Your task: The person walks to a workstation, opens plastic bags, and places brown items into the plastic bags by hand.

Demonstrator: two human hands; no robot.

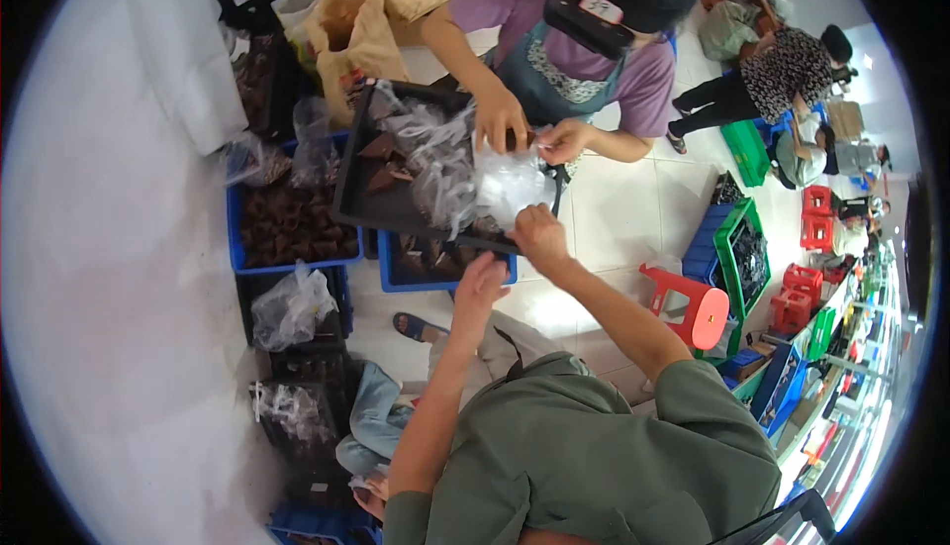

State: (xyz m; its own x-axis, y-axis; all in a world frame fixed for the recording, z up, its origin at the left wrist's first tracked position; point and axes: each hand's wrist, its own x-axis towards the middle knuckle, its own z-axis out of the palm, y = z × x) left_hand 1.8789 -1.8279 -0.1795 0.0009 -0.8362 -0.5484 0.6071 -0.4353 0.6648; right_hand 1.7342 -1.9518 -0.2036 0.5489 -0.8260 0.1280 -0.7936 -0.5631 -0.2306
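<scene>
A black tray (351, 164) is raised over blue crates between me and a co-worker. On it lie knotted clear plastic bags (440, 154) and a few dark brown pointed pieces (384, 179). Toward the tray's right end is a bulging clear plastic bag (513, 187). My right hand (541, 236) has its fingers closed on the near side of that bag, close to the tray corner. My left hand (481, 286) is by the tray's near edge, fingers extended and holding nothing I can see. Across from me, the co-worker's hands (502, 121) grip the same bag's far side.
A blue crate (297, 266) full of dark brown pieces stands left of the tray; another blue crate (445, 286) is under it. Black crates with plastic bags line the wall below. A red stool (705, 315) and a green crate (744, 248) stand at my right. Another person sits low left.
</scene>
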